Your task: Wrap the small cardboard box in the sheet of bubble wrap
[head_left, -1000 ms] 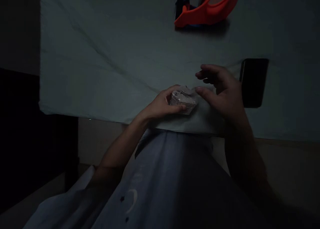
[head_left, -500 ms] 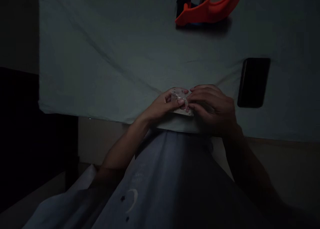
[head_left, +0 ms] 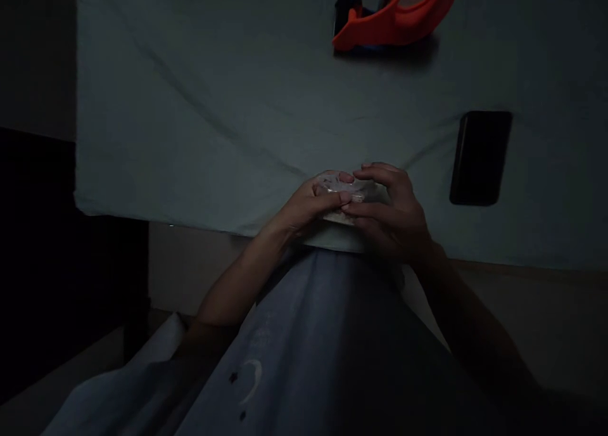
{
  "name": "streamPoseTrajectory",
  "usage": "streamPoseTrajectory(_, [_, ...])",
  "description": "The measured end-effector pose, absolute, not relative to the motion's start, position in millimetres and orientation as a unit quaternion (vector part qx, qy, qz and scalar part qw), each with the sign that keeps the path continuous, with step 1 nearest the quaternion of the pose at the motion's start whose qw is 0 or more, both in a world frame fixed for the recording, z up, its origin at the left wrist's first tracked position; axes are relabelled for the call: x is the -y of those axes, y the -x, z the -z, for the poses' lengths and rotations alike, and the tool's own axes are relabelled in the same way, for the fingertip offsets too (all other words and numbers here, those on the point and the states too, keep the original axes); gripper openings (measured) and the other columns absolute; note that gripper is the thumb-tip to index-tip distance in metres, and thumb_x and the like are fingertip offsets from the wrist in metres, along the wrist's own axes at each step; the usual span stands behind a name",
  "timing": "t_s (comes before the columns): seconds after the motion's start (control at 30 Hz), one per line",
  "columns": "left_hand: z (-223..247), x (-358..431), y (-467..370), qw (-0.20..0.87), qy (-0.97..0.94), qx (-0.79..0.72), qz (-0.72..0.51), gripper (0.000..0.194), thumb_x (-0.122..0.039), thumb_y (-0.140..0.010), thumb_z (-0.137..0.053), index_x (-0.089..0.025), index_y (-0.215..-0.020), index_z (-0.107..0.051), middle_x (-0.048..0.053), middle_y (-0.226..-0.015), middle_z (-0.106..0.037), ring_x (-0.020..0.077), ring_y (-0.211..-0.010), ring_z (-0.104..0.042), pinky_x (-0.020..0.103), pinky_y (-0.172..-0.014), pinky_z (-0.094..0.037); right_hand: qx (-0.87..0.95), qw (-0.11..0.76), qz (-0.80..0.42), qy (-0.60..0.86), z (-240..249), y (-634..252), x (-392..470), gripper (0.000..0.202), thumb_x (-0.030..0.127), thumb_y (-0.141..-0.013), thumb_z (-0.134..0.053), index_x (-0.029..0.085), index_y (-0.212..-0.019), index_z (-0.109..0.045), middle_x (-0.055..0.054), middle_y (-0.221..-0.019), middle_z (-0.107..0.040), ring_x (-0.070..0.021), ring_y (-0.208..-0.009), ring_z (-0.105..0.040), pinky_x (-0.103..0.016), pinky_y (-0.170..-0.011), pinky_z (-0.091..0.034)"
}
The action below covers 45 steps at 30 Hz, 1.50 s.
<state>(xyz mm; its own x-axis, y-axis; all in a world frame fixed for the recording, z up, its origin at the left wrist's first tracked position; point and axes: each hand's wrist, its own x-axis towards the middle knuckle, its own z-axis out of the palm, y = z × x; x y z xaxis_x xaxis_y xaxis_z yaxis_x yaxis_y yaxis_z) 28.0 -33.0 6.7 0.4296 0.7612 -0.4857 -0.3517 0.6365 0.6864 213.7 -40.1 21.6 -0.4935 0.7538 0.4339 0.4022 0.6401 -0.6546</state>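
Item one, orange tape dispenser (head_left: pixel 380 33), serving as landmark: on the cloth-covered counter (head_left: pixel 190 151), apart from both your hands, seemingly set there to leave you working room. Item two, small clear-wrapped packet (head_left: pixel 335 185): nearer you than the dispenser and slightly left of its middle, at the counter's near edge, between your hands. Item three, your left hand (head_left: pixel 308 203): clamped on the packet's left end, thumb across the top and fingers around the far side, a hold that appears meant to steady it. Item four, your right hand (head_left: pixel 401 217): nearer you than the dispenser, curved about the packet's right end, thumb and forefinger parted; whether it grips or merely touches, you cannot tell (the light is dim here), though it looks placed to reach the wrapping. Item five, black flat case (head_left: pixel 481 158): right of the dispenser and nearer you, untouched, probably laid aside. Orientation of the packet: long axis apparently sideways, roughly along the near edge; your fingers cover too much to tell which end is its front.
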Motion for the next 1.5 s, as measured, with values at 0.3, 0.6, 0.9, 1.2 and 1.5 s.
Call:
streamPoseTrajectory(0.3, [-13.5, 25.5, -29.3, 0.672, -0.439, -0.49, -0.34, 0.036, -0.042, -0.074, -0.074, -0.023, -0.102, -0.061, -0.001, -0.082, -0.062, 0.0131, -0.072, -0.058, 0.024, -0.067, -0.045, 0.771, 0.41, -0.222, 0.434, -12.9, -218.2, 46.3, 0.046, 0.034, -0.085, -0.061, 0.029, -0.13, -0.052, -0.01, -0.129, -0.059, -0.0301, -0.121, -0.057, -0.054, -0.1, -0.048])
streamPoseTrajectory(0.6, [9.8, 1.4, -14.6, 0.419, -0.616, -0.549, -0.379, 0.056, -0.049, -0.069, -0.08, -0.026, -0.114, -0.058, 0.011, -0.13, -0.054, 0.0307, -0.132, -0.038, 0.042, -0.112, -0.025, 0.742, 0.405, -0.199, 0.495, -7.8, -223.6, 44.7, 0.033, 0.028, -0.086, -0.059, 0.025, -0.118, -0.06, -0.011, -0.121, -0.064, -0.0288, -0.115, -0.061, -0.052, -0.097, -0.051])
streamPoseTrajectory(0.9, [30.7, 14.6, 0.2, 0.272, -0.665, -0.623, -0.308, 0.058, -0.066, -0.087, -0.049, -0.026, -0.129, -0.048, 0.011, -0.138, -0.049, 0.0306, -0.144, -0.025, 0.05, -0.118, -0.02, 0.728, 0.411, -0.225, 0.5, 1.0, -225.7, 45.4, 0.032, 0.025, -0.086, -0.058, 0.025, -0.118, -0.062, -0.008, -0.115, -0.068, -0.0257, -0.112, -0.063, -0.049, -0.098, -0.052])
streamPoseTrajectory(1.2, [19.8, 26.6, -14.3, 0.254, -0.722, -0.603, -0.227, 0.07, -0.066, -0.083, -0.056, -0.024, -0.138, -0.043, 0.015, -0.141, -0.05, 0.0374, -0.146, -0.02, 0.064, -0.115, -0.008, 0.747, 0.405, -0.231, 0.473, -6.8, -222.5, 35.7, 0.036, 0.017, -0.086, -0.059, 0.024, -0.121, -0.062, -0.008, -0.117, -0.069, -0.025, -0.112, -0.063, -0.048, -0.099, -0.051])
streamPoseTrajectory(1.5, [12.5, 29.9, -16.6, 0.326, -0.707, -0.574, -0.255, 0.053, -0.051, -0.087, -0.056, -0.021, -0.131, -0.052, 0.011, -0.126, -0.062, 0.0295, -0.126, -0.047, 0.061, -0.118, -0.003, 0.848, 0.28, -0.215, 0.394, -10.9, -227.2, 0.8, 0.021, 0.021, -0.091, -0.056, 0.023, -0.107, -0.069, -0.005, -0.105, -0.075, -0.0246, -0.11, -0.065, -0.045, -0.097, -0.05])
